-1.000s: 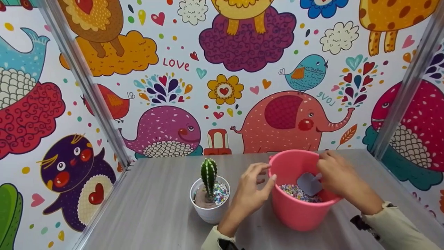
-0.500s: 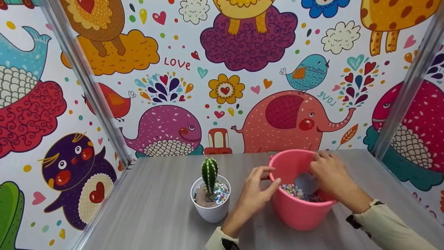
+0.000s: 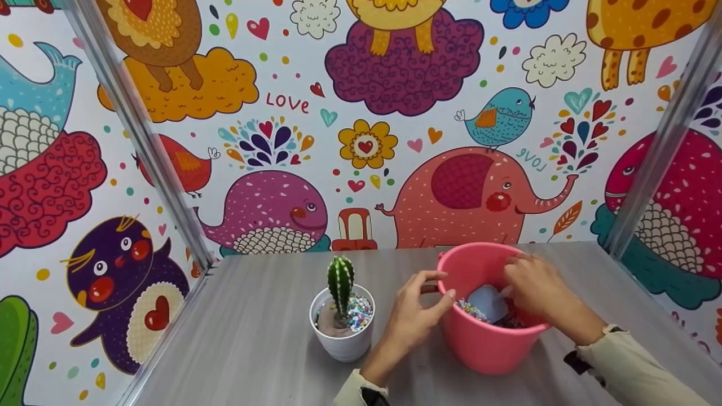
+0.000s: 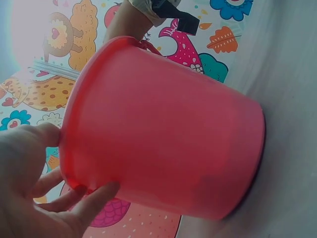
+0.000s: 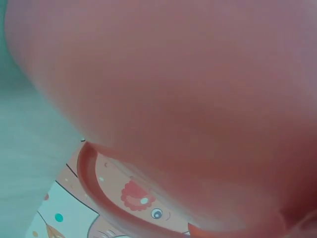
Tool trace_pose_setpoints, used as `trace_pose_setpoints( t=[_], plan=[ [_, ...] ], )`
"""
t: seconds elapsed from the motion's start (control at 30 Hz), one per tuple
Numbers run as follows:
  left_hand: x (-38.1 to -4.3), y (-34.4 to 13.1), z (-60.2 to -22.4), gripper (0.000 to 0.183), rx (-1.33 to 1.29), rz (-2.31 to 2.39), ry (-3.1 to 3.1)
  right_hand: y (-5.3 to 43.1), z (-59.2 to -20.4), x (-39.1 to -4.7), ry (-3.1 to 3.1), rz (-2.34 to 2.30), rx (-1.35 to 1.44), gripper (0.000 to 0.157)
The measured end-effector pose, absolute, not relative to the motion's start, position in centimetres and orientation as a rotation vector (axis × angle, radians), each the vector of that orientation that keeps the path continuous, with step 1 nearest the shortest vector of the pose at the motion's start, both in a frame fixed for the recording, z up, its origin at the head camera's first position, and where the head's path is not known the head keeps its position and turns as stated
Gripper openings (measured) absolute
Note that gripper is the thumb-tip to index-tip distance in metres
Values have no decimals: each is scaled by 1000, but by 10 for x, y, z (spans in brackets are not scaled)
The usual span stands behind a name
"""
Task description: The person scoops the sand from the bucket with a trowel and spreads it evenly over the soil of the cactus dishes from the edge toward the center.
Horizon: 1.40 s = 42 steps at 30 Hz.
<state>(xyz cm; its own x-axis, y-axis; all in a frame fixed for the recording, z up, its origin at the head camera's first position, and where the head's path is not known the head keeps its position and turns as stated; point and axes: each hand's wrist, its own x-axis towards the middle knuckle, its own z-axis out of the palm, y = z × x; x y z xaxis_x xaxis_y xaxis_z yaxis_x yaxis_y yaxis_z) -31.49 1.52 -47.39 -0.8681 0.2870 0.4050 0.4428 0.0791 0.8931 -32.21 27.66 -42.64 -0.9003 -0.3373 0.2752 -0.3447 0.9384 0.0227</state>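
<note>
In the head view a pink bucket (image 3: 489,344) stands on the table, with small multicoloured pebbles (image 3: 472,309) at its bottom. My right hand (image 3: 535,285) reaches over the bucket's right rim and grips a grey-blue scoop (image 3: 488,303) whose blade lies among the pebbles. With bent fingers and thumb, my left hand (image 3: 417,310) holds the bucket's left rim; the left wrist view shows its fingers (image 4: 94,201) against the bucket's outer wall (image 4: 163,129). The right wrist view is mostly filled by the blurred right hand (image 5: 173,99), with the scoop hidden there.
Left of my left hand stands a white pot (image 3: 342,345) holding a green cactus (image 3: 340,286), with coloured pebbles on its right side. The grey table (image 3: 254,332) is bounded by printed panels (image 3: 361,84) and metal corner posts (image 3: 141,129).
The scoop has moved left and lower within the bucket, over the pebbles. My right hand has shifted slightly left. My left hand has shifted slightly right along the rim.
</note>
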Motion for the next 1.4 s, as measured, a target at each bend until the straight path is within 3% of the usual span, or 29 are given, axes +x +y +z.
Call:
trace_pose_setpoints(
  t=[0.23, 0.5, 1.4],
  plan=[
    [-315, 15, -475, 43, -744, -1935, -2202, 282, -426, -323, -2902, 337, 594, 24],
    [-314, 14, -476, 41, -729, -1882, -2225, 279, -425, -319, -2931, 195, 573, 28],
    [-313, 13, -475, 42, -708, -1875, -2233, 292, -421, -322, -2873, 492, 847, 23]
  ],
)
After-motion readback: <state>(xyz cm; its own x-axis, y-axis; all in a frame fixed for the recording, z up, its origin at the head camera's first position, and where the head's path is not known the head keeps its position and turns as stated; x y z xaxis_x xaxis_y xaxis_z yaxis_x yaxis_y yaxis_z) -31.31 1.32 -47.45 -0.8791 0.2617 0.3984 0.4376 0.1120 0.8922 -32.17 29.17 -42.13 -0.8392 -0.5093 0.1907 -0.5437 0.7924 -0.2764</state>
